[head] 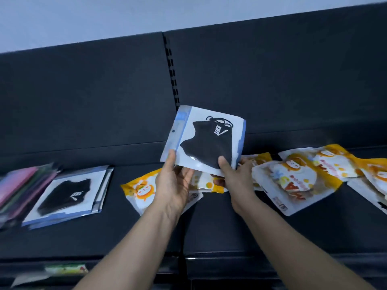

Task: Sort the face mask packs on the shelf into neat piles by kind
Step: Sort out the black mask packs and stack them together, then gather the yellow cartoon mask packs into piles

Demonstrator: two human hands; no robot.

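A clear pack holding a black mask (206, 141) is lifted above the dark shelf (129, 229), tilted toward me. My left hand (174, 181) pinches its lower left corner and my right hand (232, 176) grips its lower right edge. On the left lies a pile of the same black mask packs (67, 195). Beside it, at the far left, sits a pile of pink and green packs (18, 189). Yellow and white cartoon packs (293, 181) lie scattered under and to the right of my hands, and one such yellow pack (142, 191) is just left of my left wrist.
The shelf's dark back panel (83, 101) rises behind, with a slotted upright (172, 76) at its middle. A lower shelf at the bottom left holds a few blurred packs (62, 270). Bare shelf surface lies in front of the piles.
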